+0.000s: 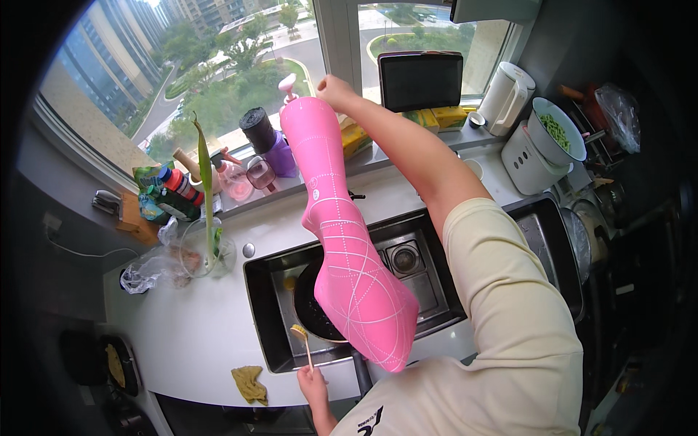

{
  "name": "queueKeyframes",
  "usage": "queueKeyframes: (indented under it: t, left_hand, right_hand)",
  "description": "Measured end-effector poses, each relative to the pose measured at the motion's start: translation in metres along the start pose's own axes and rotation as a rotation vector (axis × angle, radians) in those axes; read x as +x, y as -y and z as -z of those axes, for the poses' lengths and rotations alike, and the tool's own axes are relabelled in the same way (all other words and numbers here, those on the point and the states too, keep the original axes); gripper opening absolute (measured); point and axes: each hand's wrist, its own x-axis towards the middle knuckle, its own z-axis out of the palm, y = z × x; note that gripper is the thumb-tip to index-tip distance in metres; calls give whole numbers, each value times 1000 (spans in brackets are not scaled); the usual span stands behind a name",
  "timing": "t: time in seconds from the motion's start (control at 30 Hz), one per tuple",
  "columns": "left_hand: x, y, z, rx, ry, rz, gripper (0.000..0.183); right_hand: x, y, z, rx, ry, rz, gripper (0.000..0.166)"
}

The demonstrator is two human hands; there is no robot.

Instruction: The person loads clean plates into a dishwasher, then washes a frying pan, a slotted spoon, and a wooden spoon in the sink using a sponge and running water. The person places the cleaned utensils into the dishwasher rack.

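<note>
My left hand [313, 384] is at the sink's near edge, closed around the handle of a small dish brush [300, 331] with yellowish bristles, which is over the left of the sink [272, 349]. My right hand [334, 94] reaches far forward to the window, fingers curled, beside the upper end of a long pink item [357, 272] with white printed lines. Whether that hand grips it is hidden. The pink item spans the sink and partly covers a black frying pan [308, 305], whose handle points towards me. A pump dispenser's pink head [287, 83] shows behind its top.
Bottles [177, 204], a spray bottle [234, 182] and a black roll [258, 129] line the sill. A glass bowl [229, 245] holds a green stalk. A cloth [250, 384] lies front left. Right are a tablet [421, 82], a white kettle [507, 98] and a bowl of greens [578, 144].
</note>
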Motion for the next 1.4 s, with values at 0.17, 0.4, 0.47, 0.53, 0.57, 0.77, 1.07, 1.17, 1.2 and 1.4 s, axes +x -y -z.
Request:
queueKeyframes:
  t: [0.17, 0.4, 0.47, 0.53, 0.57, 0.77, 1.07, 1.17, 1.2, 1.4]
  left_hand:
    - [-4, 9, 7, 47, -34, 1, 19]
    - [-14, 6, 9, 27, -73, 30, 19]
    - [-7, 5, 8, 53, -63, 3, 19]
    - [-10, 5, 5, 58, -65, -1, 20]
    - [-7, -1, -5, 59, -24, -8, 20]
    - [-16, 11, -21, 48, -25, -63, 21]
    - [-22, -10, -61, 304, 123, -71, 30]
    - [-40, -24, -71, 388, 275, -144, 32]
    - [-45, -24, -79, 386, 329, -266, 33]
    - [-49, -34, -85, 415, 652, -545, 35]
  right_hand:
    - [-62, -85, -17, -871, 202, 400, 40]
    - [-71, -95, -57, -841, 124, 204, 34]
    - [-65, -89, -63, -799, 80, 128, 35]
    - [-62, -99, -70, -694, 48, 116, 42]
    - [-53, -137, -59, -678, -76, 274, 48]
    - [-217, -164, -37, -130, -188, 272, 47]
    - [-528, -136, -70, 477, 278, -631, 30]
    - [-531, -60, -82, 527, 423, -678, 29]
    - [-530, -49, -84, 531, 452, -695, 28]
    - [-530, -85, -82, 668, 255, -964, 28]
